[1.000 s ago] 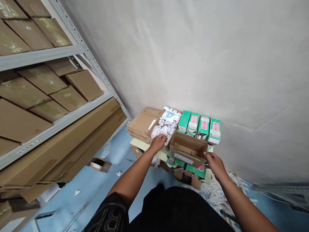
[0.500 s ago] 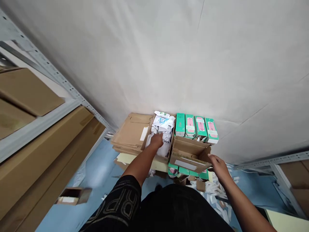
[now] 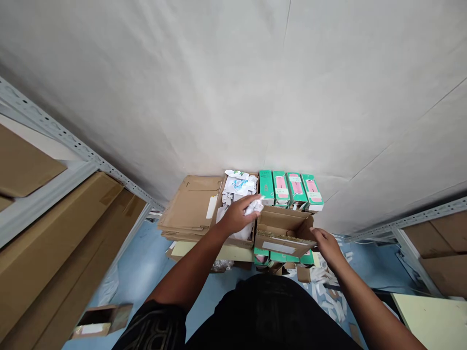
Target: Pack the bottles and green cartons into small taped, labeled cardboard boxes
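Your left hand (image 3: 237, 214) is clasping a crumpled white paper wad (image 3: 254, 206) just beside the ten o'clock corner of the corrugated box (image 3: 280, 240); your right hand (image 3: 326, 245) is pinching its three o'clock wall. The wad is looking light, soft, best cupped loosely; the box, stiff, best rim-held. Smooth green-and-pink cartons (image 3: 297, 189) are standing at twelve.

No words or numbers can be made out: the white label (image 3: 279, 248) on the front of the open carton (image 3: 302, 248) is illegible, as is the print on the green boxes (image 3: 297, 187) just behind the carton. Outlined lettering (image 3: 158, 336) on the person's black left sleeve (image 3: 171, 313), nearer than the carton and to its left, shows only partly.
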A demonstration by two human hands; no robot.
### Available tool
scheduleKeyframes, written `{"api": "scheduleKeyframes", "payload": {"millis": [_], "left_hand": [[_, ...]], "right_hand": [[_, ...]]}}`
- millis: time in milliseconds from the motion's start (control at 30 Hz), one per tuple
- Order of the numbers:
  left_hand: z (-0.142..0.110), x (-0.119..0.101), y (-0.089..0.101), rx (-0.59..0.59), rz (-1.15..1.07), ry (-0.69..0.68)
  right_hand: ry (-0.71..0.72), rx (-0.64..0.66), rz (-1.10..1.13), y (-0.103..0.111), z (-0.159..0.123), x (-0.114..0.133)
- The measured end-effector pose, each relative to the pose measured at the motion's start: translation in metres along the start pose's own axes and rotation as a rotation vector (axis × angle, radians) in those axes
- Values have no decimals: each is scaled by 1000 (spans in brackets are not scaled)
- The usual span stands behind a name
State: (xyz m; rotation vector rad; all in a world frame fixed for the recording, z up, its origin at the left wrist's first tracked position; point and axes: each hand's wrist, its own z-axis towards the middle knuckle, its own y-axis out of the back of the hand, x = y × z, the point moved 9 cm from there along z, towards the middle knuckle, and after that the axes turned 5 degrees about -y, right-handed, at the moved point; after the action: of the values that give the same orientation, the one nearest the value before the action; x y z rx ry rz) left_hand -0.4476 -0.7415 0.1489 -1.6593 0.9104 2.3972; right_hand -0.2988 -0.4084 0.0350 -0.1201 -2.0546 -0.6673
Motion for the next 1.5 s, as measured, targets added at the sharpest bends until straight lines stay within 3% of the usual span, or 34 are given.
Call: {"api": "scheduleKeyframes", "payload": {"millis": [100, 233, 333, 400, 500, 600, 700, 867, 1000, 1133, 1267, 1367, 1500], "left_hand": [[2, -30, -39, 211, 0, -107], [0, -27, -65, 282, 91, -109], [-9, -15, -61, 203, 130, -89], [-17, -4, -50, 65, 163, -63], [-30, 28, -36, -128, 177, 138], [-40, 65, -52, -36, -9, 439], [-42, 72, -70, 82, -190, 580], [-37, 58, -75, 165, -202, 575], [-29, 48, -73, 156, -95, 443], [-18, 33, -87, 192, -82, 343], [-8, 7, -121, 266, -64, 283], [-2, -16, -159, 332, -46, 247], [3, -53, -226, 409, -62, 173]], "right_hand": [[10, 4, 3, 0, 1, 2], [11, 42, -27, 0, 1, 5], [18, 72, -52, -1, 2, 3], [26, 77, -43, 0, 4, 1], [20, 71, 14, 0, 4, -4], [4, 48, 16, 0, 1, -6], [8, 34, -14, -1, -5, -3], [-10, -1, 46, -4, -16, -6], [37, -56, 27, 2, -29, -8], [47, -121, 23, 23, -45, -14], [-22, -186, 141, 60, -60, -36], [-56, -246, 192, 95, -70, -60], [-49, -311, 181, 150, -82, -101]]}}
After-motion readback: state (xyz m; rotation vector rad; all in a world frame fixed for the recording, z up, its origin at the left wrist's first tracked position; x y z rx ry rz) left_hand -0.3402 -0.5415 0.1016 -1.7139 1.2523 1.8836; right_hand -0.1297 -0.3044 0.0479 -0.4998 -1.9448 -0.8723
